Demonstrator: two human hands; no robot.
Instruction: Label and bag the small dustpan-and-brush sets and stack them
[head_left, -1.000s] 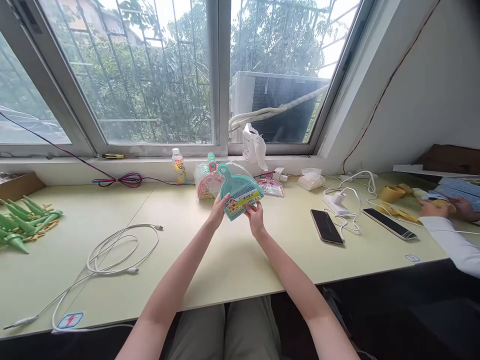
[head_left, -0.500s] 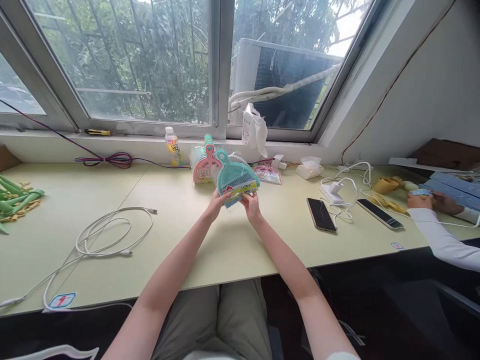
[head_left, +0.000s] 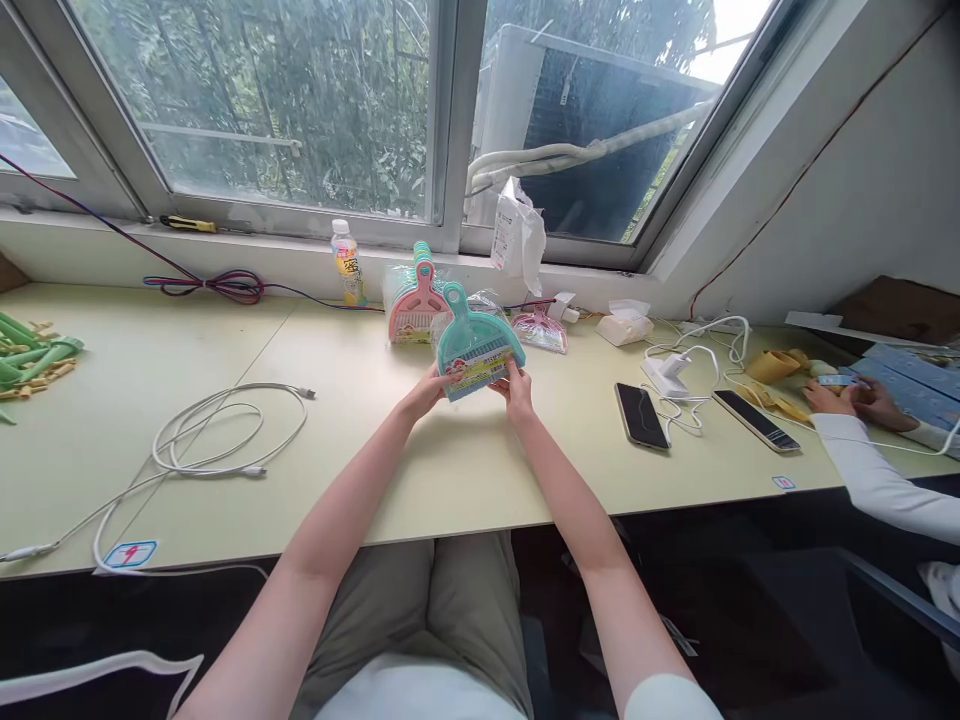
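Between my hands is a teal mini dustpan and brush set [head_left: 478,345] in clear wrap, with a yellow printed label across its lower part. My left hand [head_left: 426,391] grips its lower left edge. On the lower right, my right hand [head_left: 515,388] holds it with the thumb on the front. Its handle points up and a little left, above the table. Just behind it on the left stands a row of wrapped dustpan sets [head_left: 415,305], a pink one in front and teal handles behind. Another pink set [head_left: 540,330] lies to the right near the wall.
A drink bottle [head_left: 347,265] stands by the window wall. White cables [head_left: 225,432] lie coiled at left, beside green and yellow pieces [head_left: 34,355]. To the right are a phone [head_left: 642,416], a power strip [head_left: 667,375], a tissue pack [head_left: 625,323] and another person's hands [head_left: 844,397].
My right hand has shifted up along the dustpan's right side, its thumb now on the label's right end. The set is tilted slightly more, and the camera view has shifted a little.
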